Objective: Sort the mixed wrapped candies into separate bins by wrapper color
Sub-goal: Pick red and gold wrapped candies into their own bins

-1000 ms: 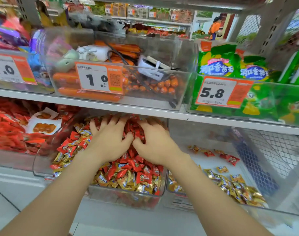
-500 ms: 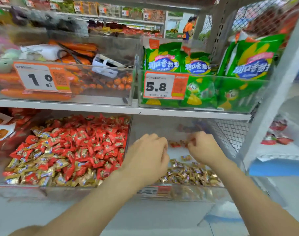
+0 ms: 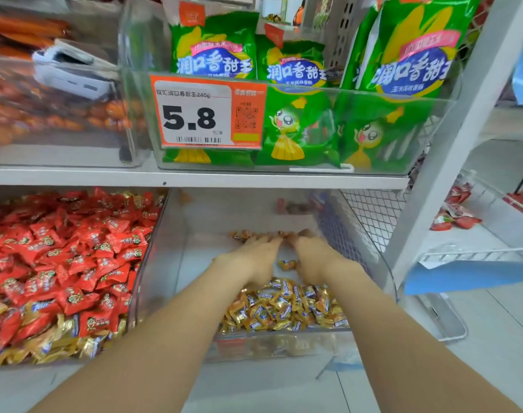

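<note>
My two hands reach deep into the clear right bin point(image 3: 206, 234) on the lower shelf. My left hand point(image 3: 254, 257) lies palm down with fingers stretched onto a short row of gold-wrapped candies point(image 3: 255, 234) near the back. My right hand point(image 3: 316, 254) is beside it, its fingertips curled over the same row; motion blur hides any grip. One gold candy point(image 3: 287, 263) lies between my hands. A pile of gold candies point(image 3: 287, 308) fills the bin's front. The clear left bin point(image 3: 136, 293) holds mostly red-wrapped candies point(image 3: 63, 248), with gold ones point(image 3: 48, 344) mixed in at its front.
The upper shelf edge point(image 3: 194, 177) runs just above the bins. On it stands a clear bin of green snack packs point(image 3: 299, 129) with a 5.8 price tag point(image 3: 194, 114). Wire mesh point(image 3: 373, 216) and a white post point(image 3: 451, 144) bound the right side. Red packets point(image 3: 457, 216) lie on the neighbouring shelf.
My hands left the red candy pile in the left bin, crossed into the right bin, and now reach to its back. The view shifted right and closer.
</note>
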`<state>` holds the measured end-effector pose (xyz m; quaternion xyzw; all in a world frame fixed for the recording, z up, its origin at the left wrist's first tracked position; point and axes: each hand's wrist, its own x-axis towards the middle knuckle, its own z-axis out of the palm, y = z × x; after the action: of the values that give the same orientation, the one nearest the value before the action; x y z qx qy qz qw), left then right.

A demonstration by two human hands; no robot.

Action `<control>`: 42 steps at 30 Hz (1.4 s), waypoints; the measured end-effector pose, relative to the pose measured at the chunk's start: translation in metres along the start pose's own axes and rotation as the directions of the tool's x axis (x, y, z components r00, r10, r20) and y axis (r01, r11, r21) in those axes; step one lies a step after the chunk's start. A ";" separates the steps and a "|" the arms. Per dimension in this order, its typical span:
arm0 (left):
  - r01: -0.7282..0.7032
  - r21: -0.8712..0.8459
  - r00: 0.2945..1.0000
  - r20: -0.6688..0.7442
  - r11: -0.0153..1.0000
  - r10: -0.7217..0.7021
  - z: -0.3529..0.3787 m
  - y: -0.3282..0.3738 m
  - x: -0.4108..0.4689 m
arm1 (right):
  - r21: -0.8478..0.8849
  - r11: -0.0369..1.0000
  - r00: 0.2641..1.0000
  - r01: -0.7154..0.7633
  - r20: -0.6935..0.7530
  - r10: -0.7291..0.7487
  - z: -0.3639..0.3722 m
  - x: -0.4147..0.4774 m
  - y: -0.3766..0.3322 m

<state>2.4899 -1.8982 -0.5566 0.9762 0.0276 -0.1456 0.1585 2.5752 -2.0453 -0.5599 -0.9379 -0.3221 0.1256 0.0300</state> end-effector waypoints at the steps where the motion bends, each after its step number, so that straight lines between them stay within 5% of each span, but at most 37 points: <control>1: 0.011 0.046 1.000 0.001 0.999 -0.011 0.003 0.000 0.005 | -0.024 1.000 1.000 -0.007 -0.010 0.006 -0.001 0.001 0.002; 7: 0.084 0.194 0.970 -0.242 0.977 -0.035 -0.002 0.005 0.009 | 0.014 1.000 0.997 -0.004 -0.074 0.005 0.000 0.000 0.002; 16: 0.110 0.105 0.946 -0.315 0.988 -0.072 -0.031 0.006 -0.051 | 0.272 0.962 0.983 -0.005 -0.176 0.055 -0.033 -0.035 -0.026; 20: -0.003 -0.058 0.850 -0.526 0.998 -0.028 -0.044 0.006 -0.102 | 0.415 0.907 0.983 0.071 -0.182 0.006 -0.054 -0.068 -0.065; 24: -0.060 -0.141 0.708 -0.704 0.988 -0.058 -0.051 -0.007 -0.165 | 0.642 0.747 0.983 0.172 -0.163 -0.086 -0.059 -0.097 -0.117; 29: 0.241 -0.165 0.625 -0.727 0.956 -0.283 -0.053 -0.068 -0.215 | 0.328 0.830 0.862 0.451 -0.400 -0.311 -0.039 -0.123 -0.183; 32: 0.288 -0.154 0.606 -0.735 0.945 -0.305 -0.056 -0.101 -0.227 | 0.187 0.812 0.773 0.553 -0.478 -0.416 -0.026 -0.125 -0.222; 42: 0.461 0.134 0.585 -0.789 0.877 -0.187 -0.060 -0.167 -0.221 | 0.140 0.931 0.825 0.336 -0.520 -0.220 -0.040 -0.068 -0.296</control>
<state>2.2783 -1.7226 -0.4877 0.9356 0.2469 0.2450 -0.0606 2.3573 -1.8516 -0.4657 -0.8713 -0.4208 -0.0895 0.2359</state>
